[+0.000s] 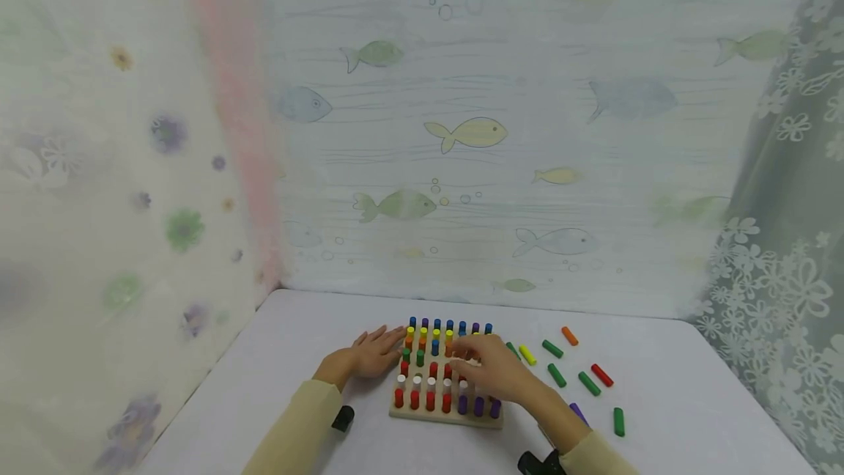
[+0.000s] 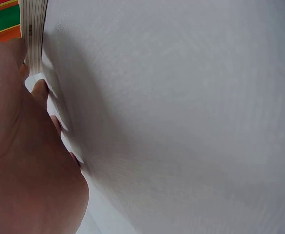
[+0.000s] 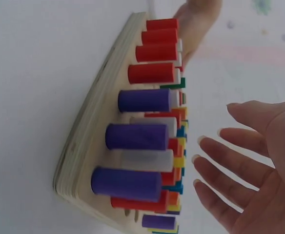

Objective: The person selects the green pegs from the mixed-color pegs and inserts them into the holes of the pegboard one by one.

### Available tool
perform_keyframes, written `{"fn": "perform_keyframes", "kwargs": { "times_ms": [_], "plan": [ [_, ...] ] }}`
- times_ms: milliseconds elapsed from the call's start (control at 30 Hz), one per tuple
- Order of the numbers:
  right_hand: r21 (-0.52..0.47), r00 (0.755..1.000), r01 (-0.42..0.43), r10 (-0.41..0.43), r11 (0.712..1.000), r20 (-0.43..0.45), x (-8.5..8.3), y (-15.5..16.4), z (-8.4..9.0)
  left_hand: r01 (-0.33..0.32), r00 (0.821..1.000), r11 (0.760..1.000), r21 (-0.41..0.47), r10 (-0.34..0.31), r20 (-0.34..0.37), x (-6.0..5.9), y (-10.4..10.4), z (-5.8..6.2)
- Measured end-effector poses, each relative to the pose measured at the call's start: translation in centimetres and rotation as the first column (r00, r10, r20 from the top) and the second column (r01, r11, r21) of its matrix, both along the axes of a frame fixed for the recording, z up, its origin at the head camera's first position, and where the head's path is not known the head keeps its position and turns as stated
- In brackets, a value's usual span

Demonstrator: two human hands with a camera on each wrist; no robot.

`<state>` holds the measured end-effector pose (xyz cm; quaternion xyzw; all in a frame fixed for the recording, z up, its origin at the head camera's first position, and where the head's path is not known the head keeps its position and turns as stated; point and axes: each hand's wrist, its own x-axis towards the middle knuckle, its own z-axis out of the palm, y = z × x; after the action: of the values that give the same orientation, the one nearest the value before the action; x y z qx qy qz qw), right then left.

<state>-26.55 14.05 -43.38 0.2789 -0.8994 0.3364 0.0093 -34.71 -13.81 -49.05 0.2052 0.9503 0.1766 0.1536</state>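
A wooden pegboard (image 1: 445, 420) stands on the table, filled with rows of coloured pegs; red pegs (image 3: 152, 73) and purple pegs (image 3: 137, 136) line its near row. Beside the board's left edge, my left hand (image 1: 376, 354) rests flat on the table with its fingers spread. Its thumb lies at the side of the board (image 2: 32, 34) in the left wrist view. Over the right half of the board hovers my right hand (image 1: 494, 365). Its fingers are loosely bent, and the right wrist view shows nothing between them. This hand hides some pegs and holes in the head view.
Loose pegs lie scattered right of the board: an orange peg (image 1: 570, 336), a red peg (image 1: 602, 374), a yellow peg (image 1: 527, 355), a purple peg (image 1: 579, 414) and several green ones (image 1: 618, 421). A fish-patterned curtain (image 1: 461, 240) hangs behind the white table (image 1: 316, 321).
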Motion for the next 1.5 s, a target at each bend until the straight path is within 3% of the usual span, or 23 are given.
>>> {"fn": "perform_keyframes", "kwargs": {
  "times_ms": [133,700,933,1200,1500],
  "plan": [
    [0.002,1.000,0.018,-0.018,1.000,-0.020,0.5,1.1,0.5,-0.004,1.000,1.000,-0.003,0.004,-0.007,-0.1,-0.1,-0.4],
    [-0.011,0.993,0.104,-0.105,0.994,-0.050,2.4,7.1,2.2,0.008,1.000,1.000,-0.013,-0.008,0.004,0.5,0.2,0.5],
    [-0.024,0.985,0.122,-0.124,0.992,-0.121,3.0,10.1,2.0,0.001,1.000,1.000,-0.012,-0.001,-0.008,0.8,0.3,1.0],
    [-0.036,0.968,0.240,-0.242,0.970,-0.071,3.2,12.9,1.2,-0.005,1.000,1.000,-0.007,0.005,-0.010,0.7,0.1,0.6],
    [-0.012,0.952,0.305,-0.305,0.952,-0.024,3.4,15.3,0.3,0.000,1.000,1.000,-0.013,0.000,-0.006,0.5,0.1,0.4]
  ]
}}
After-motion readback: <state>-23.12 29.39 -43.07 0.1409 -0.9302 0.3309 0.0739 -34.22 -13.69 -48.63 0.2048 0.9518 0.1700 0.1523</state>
